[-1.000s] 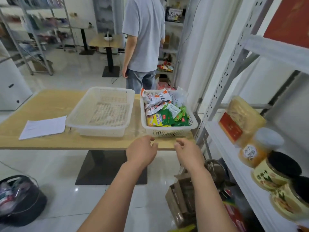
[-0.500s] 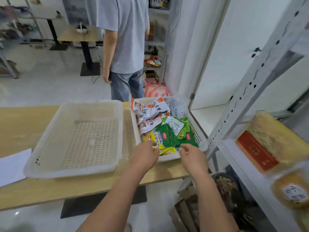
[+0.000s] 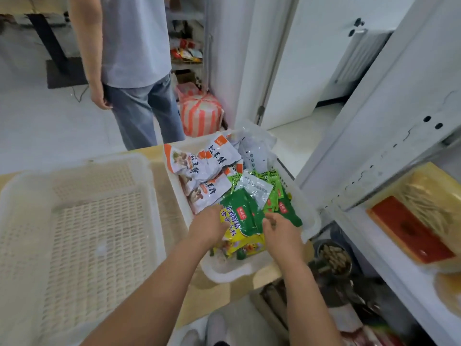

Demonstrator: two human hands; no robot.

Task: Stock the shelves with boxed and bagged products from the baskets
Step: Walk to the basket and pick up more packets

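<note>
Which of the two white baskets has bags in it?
The smaller basket on the right, piled with bags, where the left hand and right hand reach. The bigger basket beside it holds nothing.

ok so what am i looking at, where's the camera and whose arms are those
No machine here: the arms belong to a person wearing a camera on the head, so the single picture looks forward and down at their hands. The left hand and right hand are in a white basket of packets on a wooden table, at a green packet lying over a yellow packet. Whether either hand grips it cannot be told. Beside the full basket stands an empty basket. The white shelf to the right is where the goods go. Behind the table stands another person.
</note>
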